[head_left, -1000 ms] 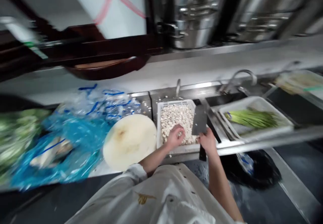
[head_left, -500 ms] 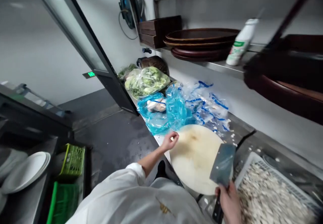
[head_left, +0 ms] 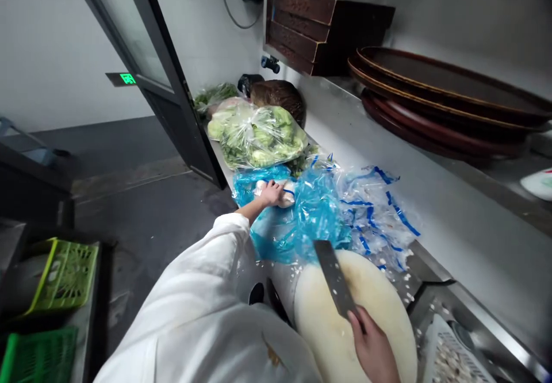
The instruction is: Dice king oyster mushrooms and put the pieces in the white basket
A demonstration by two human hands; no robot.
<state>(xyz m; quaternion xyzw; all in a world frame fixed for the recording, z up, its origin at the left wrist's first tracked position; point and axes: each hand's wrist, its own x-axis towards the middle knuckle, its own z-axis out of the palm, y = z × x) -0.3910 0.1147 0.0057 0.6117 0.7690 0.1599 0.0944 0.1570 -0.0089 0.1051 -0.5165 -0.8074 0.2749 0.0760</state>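
My left hand reaches out over a blue plastic bag, its fingers curled onto a clear-wrapped pack of pale, thick mushrooms with a blue strip. The pack lies on the bag, partly hidden by my fingers. My right hand grips the handle of a cleaver. The wide blade is held above a round, pale chopping board with a brown stain, pointing away from me toward the bag.
Torn clear wrappers with blue strips lie right of the bag. Beyond are bagged green vegetables. A white tray of chopped pale pieces sits at lower right. Round trays and wooden boxes occupy the shelf.
My left hand has moved from beside the board forward onto the mushroom pack. The cleaver has swung left over the board, now seen more edge-on. The view has shifted left.
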